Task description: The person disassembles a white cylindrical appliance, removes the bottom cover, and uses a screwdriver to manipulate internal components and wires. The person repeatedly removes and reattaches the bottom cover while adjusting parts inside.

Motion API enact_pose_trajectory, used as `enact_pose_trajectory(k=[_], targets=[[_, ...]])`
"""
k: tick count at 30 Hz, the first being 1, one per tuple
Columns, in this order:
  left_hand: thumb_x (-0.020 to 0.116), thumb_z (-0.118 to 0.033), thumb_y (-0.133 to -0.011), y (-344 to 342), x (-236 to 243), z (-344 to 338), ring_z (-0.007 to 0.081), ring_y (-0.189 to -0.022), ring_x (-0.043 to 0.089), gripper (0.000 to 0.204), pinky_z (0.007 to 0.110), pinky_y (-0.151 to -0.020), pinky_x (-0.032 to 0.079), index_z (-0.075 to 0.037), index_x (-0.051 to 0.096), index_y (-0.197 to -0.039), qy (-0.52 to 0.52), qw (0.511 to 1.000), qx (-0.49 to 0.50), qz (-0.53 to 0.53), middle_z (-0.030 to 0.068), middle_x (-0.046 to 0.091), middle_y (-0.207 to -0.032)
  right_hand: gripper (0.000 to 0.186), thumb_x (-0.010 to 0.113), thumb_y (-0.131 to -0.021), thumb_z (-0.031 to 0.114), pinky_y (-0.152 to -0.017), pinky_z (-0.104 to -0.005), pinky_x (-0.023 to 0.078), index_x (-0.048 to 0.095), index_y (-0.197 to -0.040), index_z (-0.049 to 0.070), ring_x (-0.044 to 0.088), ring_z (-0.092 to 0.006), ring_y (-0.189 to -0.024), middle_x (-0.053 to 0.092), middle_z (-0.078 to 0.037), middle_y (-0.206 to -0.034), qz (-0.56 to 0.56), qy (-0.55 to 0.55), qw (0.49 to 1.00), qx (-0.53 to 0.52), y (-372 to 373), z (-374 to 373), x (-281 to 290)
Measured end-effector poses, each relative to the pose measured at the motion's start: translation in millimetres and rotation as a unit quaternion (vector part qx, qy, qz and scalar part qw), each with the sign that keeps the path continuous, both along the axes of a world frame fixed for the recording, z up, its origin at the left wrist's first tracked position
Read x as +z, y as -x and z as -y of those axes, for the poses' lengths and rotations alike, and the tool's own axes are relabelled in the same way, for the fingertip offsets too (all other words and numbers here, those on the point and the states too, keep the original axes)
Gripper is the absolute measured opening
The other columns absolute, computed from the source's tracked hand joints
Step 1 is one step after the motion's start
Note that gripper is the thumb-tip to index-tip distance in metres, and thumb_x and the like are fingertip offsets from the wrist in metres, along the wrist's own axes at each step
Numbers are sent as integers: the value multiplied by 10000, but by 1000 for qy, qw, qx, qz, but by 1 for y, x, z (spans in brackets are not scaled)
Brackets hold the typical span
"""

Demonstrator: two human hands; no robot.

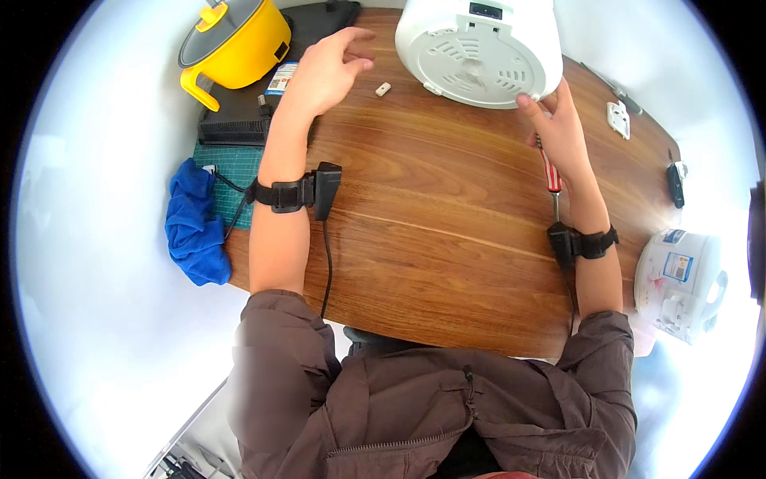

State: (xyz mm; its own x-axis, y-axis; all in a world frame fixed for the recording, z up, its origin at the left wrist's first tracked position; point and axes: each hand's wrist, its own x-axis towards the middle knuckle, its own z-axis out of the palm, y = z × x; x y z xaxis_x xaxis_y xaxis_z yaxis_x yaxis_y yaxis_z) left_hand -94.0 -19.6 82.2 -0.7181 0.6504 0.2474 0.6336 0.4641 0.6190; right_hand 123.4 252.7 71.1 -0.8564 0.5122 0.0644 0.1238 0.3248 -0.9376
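Observation:
My left hand [327, 76] hangs with fingers apart and slightly bent, left of a small white piece [383, 89] on the table. An upturned white appliance [447, 60] sits at the top, showing its vented base and a socket. My right hand [558, 132] is at the appliance's lower right edge, its thumb up at the rim, with a red-and-white-striped screwdriver [552, 176] held in the fingers, its metal shaft pointing back toward me. Both forearms wear black strapped devices with cables.
On the wooden table [431, 263] are a yellow pot [239, 56], a black slab [223, 124], a green mat [239, 164] and blue cloth [195, 223]. At right lie a thin tool [626, 100], white plastic plate [618, 120], black tool [677, 184] and white lidded appliance [678, 283].

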Motion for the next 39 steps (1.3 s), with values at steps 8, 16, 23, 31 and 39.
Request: enact_pose_trajectory(k=[8,16,23,31,39], targets=[[757,-195,-896,-8,-20,-12,338,-943,733,278,406,-858,568,18,737,-1073,133,991,-21,-28,208,758,-1012,829,758,-945,304,-531,-246,486,298,-1605,100,617,-109,-727,661,-189,-1334,-3,5,1000,15,-1,-6,-3],[762,-178,-890,-5,-37,-20,346,-865,720,245,410,-788,563,45,725,-986,135,990,-3,-49,218,741,-934,851,769,-938,333,-521,-241,485,294,-1597,79,608,-100,-695,671,-191,-1309,-22,1,1000,19,0,-7,-8],[634,-143,-1022,-7,10,-9,158,-860,699,216,291,-788,578,36,667,-1139,-105,986,10,133,110,751,-1003,837,765,-940,315,-521,-239,491,297,-1594,84,618,-98,-704,692,-176,-1273,-19,9,999,27,0,-6,-2],[587,-159,-1067,-35,56,-3,136,-920,685,308,260,-832,575,2,648,-1323,-395,846,-134,332,107,730,-1104,842,752,-946,302,-529,-245,498,280,-1611,92,644,-111,-774,658,-190,-1336,-25,6,1000,17,1,-7,-7],[617,-178,-1053,-67,67,-10,113,-925,685,353,249,-833,576,3,635,-1356,-392,825,-199,354,81,729,-1103,845,747,-951,324,-536,-255,512,279,-1615,94,681,-151,-840,641,-221,-1364,-29,-9,999,23,0,-7,-6]])
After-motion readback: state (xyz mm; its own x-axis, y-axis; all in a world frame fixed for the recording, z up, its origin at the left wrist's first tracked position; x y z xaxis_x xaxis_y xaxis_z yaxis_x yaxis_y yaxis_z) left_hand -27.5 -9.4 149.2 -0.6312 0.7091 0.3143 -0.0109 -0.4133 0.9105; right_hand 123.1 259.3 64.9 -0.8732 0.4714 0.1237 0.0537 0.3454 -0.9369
